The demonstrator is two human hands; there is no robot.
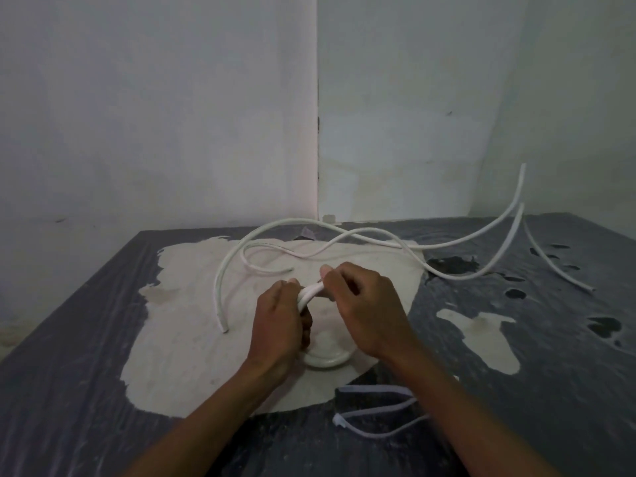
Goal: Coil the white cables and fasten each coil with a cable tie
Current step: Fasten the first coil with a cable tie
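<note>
My left hand and right hand curl their fingers around a white cable coil above the tabletop.

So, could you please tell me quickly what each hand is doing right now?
Left hand: closed, gripping the white cable coil at its upper part.
Right hand: closed, pinching the same coil's top strands.

Both forearms reach forward from the lower edge and converge at the middle. The left hand is back-up, fingers curled down in a grip on the cable. The right hand sits just beside it, slightly higher, fingers curled, thumb and fingertips pinching the same cable.
</note>
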